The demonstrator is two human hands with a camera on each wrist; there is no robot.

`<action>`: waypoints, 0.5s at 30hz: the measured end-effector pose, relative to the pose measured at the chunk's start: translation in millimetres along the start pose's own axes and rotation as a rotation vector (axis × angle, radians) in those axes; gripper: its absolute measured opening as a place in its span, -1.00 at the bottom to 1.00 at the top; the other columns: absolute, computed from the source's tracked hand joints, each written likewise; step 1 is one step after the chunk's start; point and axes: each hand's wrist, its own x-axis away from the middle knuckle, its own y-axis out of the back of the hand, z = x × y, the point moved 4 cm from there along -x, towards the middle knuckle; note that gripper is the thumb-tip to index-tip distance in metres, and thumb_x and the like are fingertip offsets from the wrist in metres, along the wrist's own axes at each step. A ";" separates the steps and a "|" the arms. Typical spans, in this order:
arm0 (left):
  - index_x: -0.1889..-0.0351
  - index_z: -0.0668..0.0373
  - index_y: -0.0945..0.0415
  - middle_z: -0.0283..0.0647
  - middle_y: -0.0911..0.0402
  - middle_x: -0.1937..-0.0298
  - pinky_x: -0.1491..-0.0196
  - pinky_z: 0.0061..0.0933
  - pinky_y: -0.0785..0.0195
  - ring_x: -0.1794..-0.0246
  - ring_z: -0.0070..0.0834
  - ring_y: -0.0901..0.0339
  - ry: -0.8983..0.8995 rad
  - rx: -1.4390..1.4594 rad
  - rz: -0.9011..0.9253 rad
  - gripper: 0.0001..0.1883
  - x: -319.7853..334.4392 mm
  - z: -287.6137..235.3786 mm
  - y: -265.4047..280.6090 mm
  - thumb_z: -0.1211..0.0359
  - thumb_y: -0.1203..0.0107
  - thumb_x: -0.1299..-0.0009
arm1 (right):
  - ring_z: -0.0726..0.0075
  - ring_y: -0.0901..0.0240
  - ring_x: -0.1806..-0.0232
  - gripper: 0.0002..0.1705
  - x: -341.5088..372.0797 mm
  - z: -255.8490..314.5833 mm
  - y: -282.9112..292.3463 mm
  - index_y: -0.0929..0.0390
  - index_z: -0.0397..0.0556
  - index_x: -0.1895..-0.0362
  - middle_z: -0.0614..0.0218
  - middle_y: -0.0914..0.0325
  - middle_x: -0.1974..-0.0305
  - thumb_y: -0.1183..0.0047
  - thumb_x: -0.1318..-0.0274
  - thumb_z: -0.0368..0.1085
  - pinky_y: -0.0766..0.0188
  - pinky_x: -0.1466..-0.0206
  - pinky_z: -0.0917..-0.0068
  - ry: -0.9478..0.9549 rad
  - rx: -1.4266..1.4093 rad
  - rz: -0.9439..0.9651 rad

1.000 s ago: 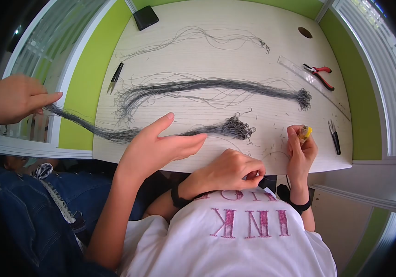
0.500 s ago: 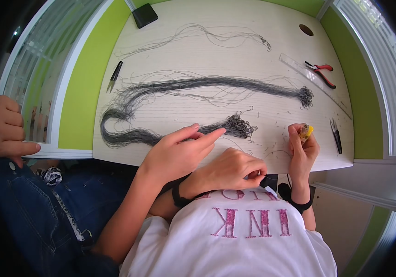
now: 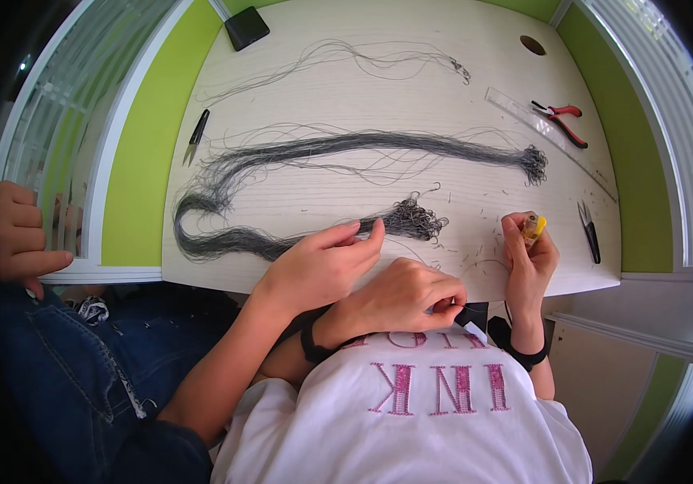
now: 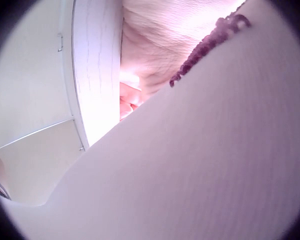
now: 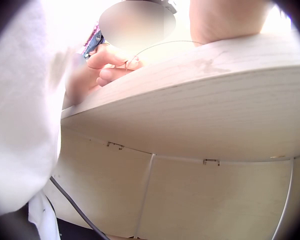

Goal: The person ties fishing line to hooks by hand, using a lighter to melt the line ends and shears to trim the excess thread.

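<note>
In the head view, my left hand (image 3: 407,294) rests at the table's front edge, fingers curled. It pinches a thin line (image 5: 157,45), which arcs towards my right arm in the right wrist view. My right hand (image 3: 530,262), raised over the table's right front, grips a small yellow and metallic piece (image 3: 533,229); most of it is hidden by the fingers. Beside my left hand, another person's hand (image 3: 322,262) touches a dark bundle of fishing line (image 3: 237,242) near its clump of hooks (image 3: 416,219). That person's other hand (image 3: 19,238) is at the far left.
Behind lies a second bundle of line (image 3: 362,143) with hooks, then a few loose hooked lines (image 3: 346,47). Thread snips (image 3: 195,137) lie left, another pair (image 3: 589,232) right, near pliers (image 3: 560,123) and a clear ruler (image 3: 540,133). A black box (image 3: 247,29) stands at the back left.
The other person's far-left hand let go of the front bundle's end, which now curves back on the table. Their nearer hand moved right towards the hooks. My own hands hardly moved.
</note>
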 end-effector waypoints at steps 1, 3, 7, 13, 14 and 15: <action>0.53 0.15 -0.47 -0.36 -0.48 0.67 0.63 -0.54 -0.26 0.71 -0.52 -0.44 0.001 0.001 0.002 -0.91 0.3 0.0 -0.9 0.49 -0.17 -0.02 | 0.80 -0.01 0.56 -0.92 0.1 0.3 0.0 -0.46 -0.14 0.42 0.64 -0.25 0.56 -0.02 -0.12 -0.41 0.09 0.53 0.78 0.002 0.000 0.007; 0.52 0.16 -0.47 -0.36 -0.48 0.67 0.61 -0.56 -0.27 0.70 -0.53 -0.45 0.046 0.020 0.004 -0.91 1.4 1.1 -2.0 0.49 -0.16 -0.04 | 0.80 -0.01 0.56 -0.92 0.6 1.2 -1.1 -0.45 -0.14 0.42 0.65 -0.24 0.57 -0.02 -0.12 -0.42 0.10 0.53 0.78 -0.002 -0.006 0.006; 0.52 0.17 -0.47 -0.37 -0.49 0.66 0.57 -0.57 -0.29 0.69 -0.54 -0.45 0.061 0.026 0.036 -0.92 1.6 2.3 -3.7 0.49 -0.15 -0.05 | 0.81 0.01 0.57 -0.92 0.5 1.6 -1.6 -0.45 -0.14 0.43 0.66 -0.23 0.57 -0.02 -0.12 -0.42 0.11 0.54 0.78 -0.011 -0.018 0.011; 0.52 0.16 -0.47 -0.37 -0.49 0.66 0.53 -0.58 -0.29 0.69 -0.54 -0.46 0.046 -0.021 0.050 -0.92 2.2 0.8 -0.1 0.50 -0.15 -0.04 | 0.81 0.03 0.57 -0.91 0.1 1.7 -2.1 -0.44 -0.13 0.43 0.67 -0.20 0.58 -0.04 -0.12 -0.41 0.12 0.55 0.78 0.003 -0.009 0.012; 0.53 0.16 -0.47 -0.37 -0.49 0.66 0.54 -0.58 -0.29 0.69 -0.54 -0.46 0.040 -0.017 0.046 -0.92 1.9 0.7 -0.2 0.50 -0.15 -0.04 | 0.81 0.03 0.57 -0.91 0.0 1.7 -2.0 -0.44 -0.13 0.43 0.67 -0.20 0.58 -0.04 -0.12 -0.41 0.12 0.55 0.78 0.003 -0.008 0.010; 0.53 0.16 -0.47 -0.37 -0.49 0.66 0.54 -0.58 -0.29 0.69 -0.54 -0.46 0.033 -0.012 0.042 -0.92 1.5 0.6 -0.4 0.50 -0.15 -0.03 | 0.81 0.03 0.57 -0.91 0.0 2.0 -2.1 -0.44 -0.12 0.43 0.67 -0.20 0.58 -0.05 -0.11 -0.41 0.12 0.55 0.77 0.005 -0.010 0.010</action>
